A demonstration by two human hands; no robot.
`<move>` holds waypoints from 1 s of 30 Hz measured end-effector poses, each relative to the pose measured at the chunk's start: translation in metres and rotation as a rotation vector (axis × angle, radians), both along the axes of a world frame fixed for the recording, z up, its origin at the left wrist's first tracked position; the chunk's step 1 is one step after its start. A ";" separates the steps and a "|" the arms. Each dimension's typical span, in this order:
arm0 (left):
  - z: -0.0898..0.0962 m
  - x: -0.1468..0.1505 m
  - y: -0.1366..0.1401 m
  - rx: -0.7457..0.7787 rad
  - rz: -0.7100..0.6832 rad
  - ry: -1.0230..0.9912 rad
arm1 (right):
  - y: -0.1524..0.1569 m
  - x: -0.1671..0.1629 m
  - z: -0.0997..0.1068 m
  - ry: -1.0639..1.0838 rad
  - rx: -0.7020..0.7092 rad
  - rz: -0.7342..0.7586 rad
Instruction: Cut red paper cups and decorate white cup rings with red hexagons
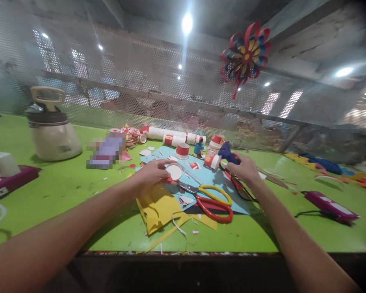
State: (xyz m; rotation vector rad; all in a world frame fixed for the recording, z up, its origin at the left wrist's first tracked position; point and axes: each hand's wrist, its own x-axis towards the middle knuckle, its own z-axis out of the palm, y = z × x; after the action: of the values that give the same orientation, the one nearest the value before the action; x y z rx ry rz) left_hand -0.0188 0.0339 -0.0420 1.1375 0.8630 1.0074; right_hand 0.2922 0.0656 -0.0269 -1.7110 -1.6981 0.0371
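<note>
Both arms are stretched out over the green table (pixel 64 191) now, and what counts is the gap between the two hands: the left hand (pixel 154 173) has a small white disc (pixel 173 172) pinched at its fingertips, fingers curled round the near edge, the flat face turned up, held just above the light-blue sheet (pixel 207 175). Off to that disc's right, a little farther from the person, the right hand (pixel 245 167) is closed around a dark blue tool (pixel 227 154) (it looks like a glue gun, though I can't be sure from here), its front end pointing left toward the disc, with a black cord (pixel 247 194) trailing back under the wrist. So the tool lies right and slightly beyond the disc, its long axis running across the table toward the left hand, and the two are near but clearly apart. Between and just below the hands lie the scissors (pixel 212 200), yellow and red handles toward the person's right, blades aimed up-left, tips almost under the disc. A small red-and-white paper cup (pixel 212 161) lies on its side just left of the tool, another red-banded cup (pixel 182 151) stands beyond the disc, and yellow paper (pixel 158 209) is crumpled nearer the table's edge.
</note>
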 end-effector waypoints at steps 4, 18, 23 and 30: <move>0.001 0.001 -0.002 -0.003 -0.002 -0.002 | -0.005 -0.006 0.006 0.347 0.023 0.198; -0.012 -0.002 0.006 0.033 0.050 -0.014 | -0.056 -0.074 0.004 0.476 -0.407 0.741; -0.011 -0.002 0.007 0.038 0.074 -0.004 | -0.064 -0.088 0.013 0.354 -0.413 0.739; -0.013 -0.001 0.010 0.077 0.141 0.028 | -0.067 -0.091 0.009 0.249 -0.385 0.711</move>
State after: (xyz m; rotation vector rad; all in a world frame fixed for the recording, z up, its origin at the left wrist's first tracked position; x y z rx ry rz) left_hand -0.0203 0.0438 -0.0554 1.1699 0.9438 1.1512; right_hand 0.2008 -0.0019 -0.0184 -1.1887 -2.1023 0.9119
